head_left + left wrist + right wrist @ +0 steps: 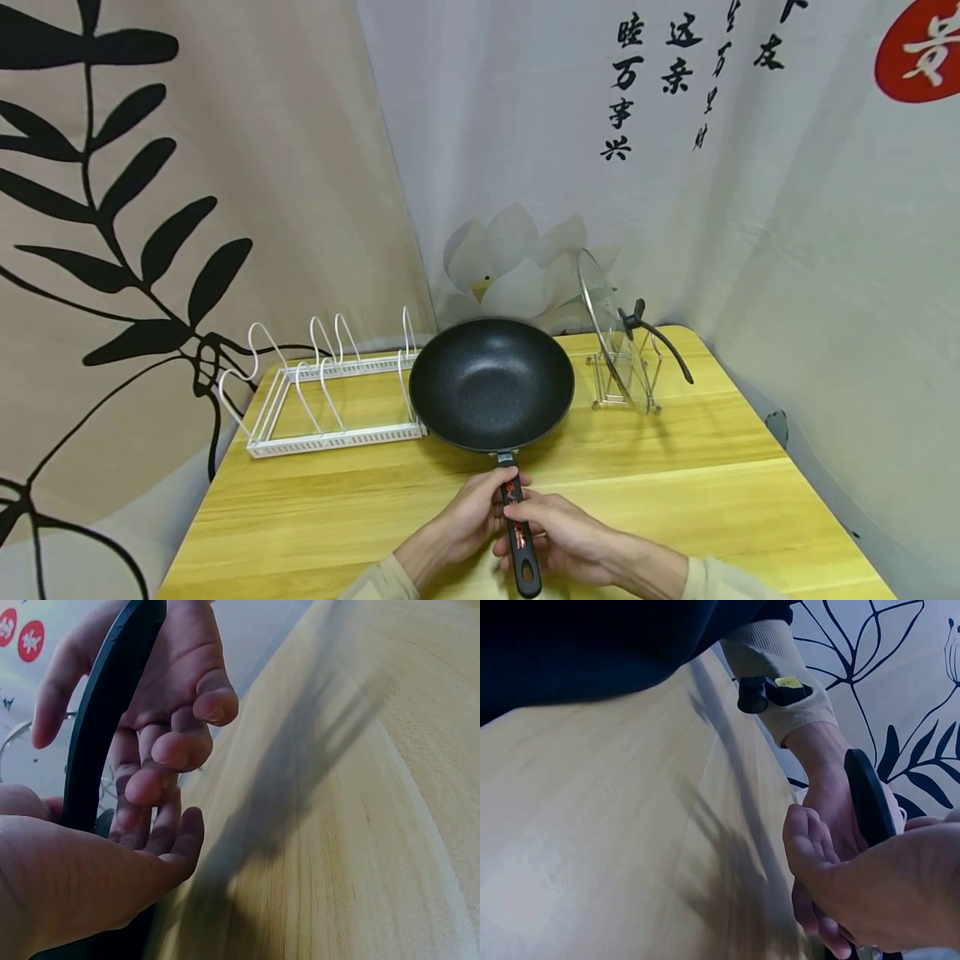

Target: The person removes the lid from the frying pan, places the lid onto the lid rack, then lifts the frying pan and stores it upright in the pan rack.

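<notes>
Frying pan (491, 383), red lettering (519, 533) illegible, left grip (471, 512) clamped on handle (525, 557), right grip (572, 535) apart around it, curtain (810, 167) reading 贵

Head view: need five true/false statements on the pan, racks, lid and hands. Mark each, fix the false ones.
1. Both hands are at the pan's handle. True: left hand and right hand, at the handle of the pan.
2. The white rack is right of the pan. False: the white rack is left of it.
3. The lid stands tilted in the wire rack. True.
4. The handle points away from the person. False: toward the person.
5. The left hand is nearer the bowl than the right. True.
</notes>
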The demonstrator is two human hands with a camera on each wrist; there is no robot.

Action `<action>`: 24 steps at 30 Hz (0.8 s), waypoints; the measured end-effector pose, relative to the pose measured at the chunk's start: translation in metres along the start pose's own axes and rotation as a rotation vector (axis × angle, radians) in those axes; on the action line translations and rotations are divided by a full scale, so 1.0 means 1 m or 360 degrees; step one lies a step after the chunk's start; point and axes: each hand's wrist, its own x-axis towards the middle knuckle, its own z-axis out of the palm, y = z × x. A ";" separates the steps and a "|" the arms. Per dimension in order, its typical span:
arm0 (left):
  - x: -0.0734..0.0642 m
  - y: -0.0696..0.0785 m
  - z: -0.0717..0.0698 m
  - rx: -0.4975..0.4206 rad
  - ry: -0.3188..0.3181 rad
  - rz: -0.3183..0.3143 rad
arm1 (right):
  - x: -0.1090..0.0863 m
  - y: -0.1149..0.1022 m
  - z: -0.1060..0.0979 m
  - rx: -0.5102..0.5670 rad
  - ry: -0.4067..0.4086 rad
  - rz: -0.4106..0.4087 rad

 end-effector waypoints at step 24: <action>0.006 0.003 0.004 -0.0364 -0.0056 -0.0046 | 0.002 0.013 0.014 0.0222 -0.0175 0.0097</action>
